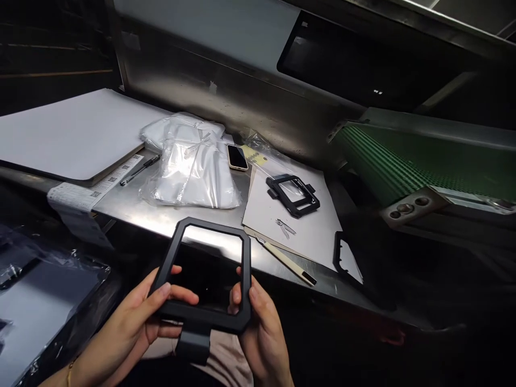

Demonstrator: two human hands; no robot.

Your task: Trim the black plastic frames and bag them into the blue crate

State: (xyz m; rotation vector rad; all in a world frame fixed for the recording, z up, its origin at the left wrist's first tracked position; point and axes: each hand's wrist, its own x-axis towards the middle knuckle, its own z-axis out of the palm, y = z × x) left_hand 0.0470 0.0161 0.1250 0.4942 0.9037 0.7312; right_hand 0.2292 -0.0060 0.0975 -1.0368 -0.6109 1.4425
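Observation:
A black plastic frame [247, 258] with an open rectangular middle is held up in front of the metal bench. My left hand [141, 312] grips its lower left side, thumb in front and fingers reaching through and behind. Around its lower right side my right hand [264, 328] is closed, the thumb along the edge. A dark tab [193, 341] sticks down from the frame's lower bar. Beyond it, a second black frame [292, 194] lies on white sheets beside small metal nippers [285, 228]. A pale-handled craft knife [286, 260] rests at the bench's front edge.
Bundled clear plastic bags [197, 172] lie mid-bench, a phone [237, 157] beside them. On the left are a large white board [72, 129], a pen [140, 170] and a label strip [116, 174]. A green ribbed conveyor [387, 161] stands right. Another black piece [347, 260] overlaps the front edge.

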